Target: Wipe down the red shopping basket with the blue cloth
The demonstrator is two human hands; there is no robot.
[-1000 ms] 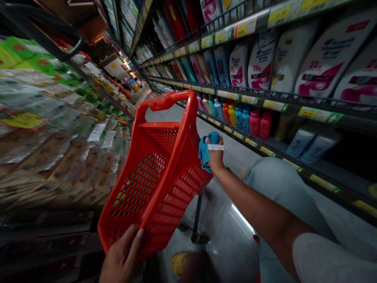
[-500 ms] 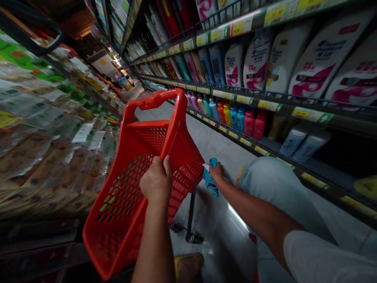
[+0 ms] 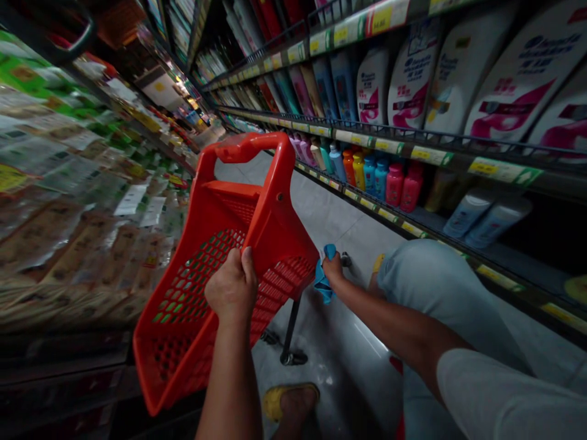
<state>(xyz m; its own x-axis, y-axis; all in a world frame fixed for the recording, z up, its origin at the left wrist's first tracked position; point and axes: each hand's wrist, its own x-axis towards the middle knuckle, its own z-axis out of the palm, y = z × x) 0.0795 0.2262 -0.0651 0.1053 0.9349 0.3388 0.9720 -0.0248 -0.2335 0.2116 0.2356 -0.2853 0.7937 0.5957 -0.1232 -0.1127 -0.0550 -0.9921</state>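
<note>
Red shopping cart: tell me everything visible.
The red shopping cart is glossy and plastic-looking, with perforated walls, a looped handle and a dark leg on a wheel. It stands on the grey floor, slanting in view. The left hand grips its rim; the right hand holds a blue cloth beside it, contact unclear.

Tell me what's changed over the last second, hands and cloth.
The left hand has moved farther up the red cart, toward its handle, and grips its edge there. The right hand has gone lower beside the cart; the blue cloth, bunched up before, now hangs down from it. The right hand still holds the cloth, and the bottles remain on the shelf.
</note>
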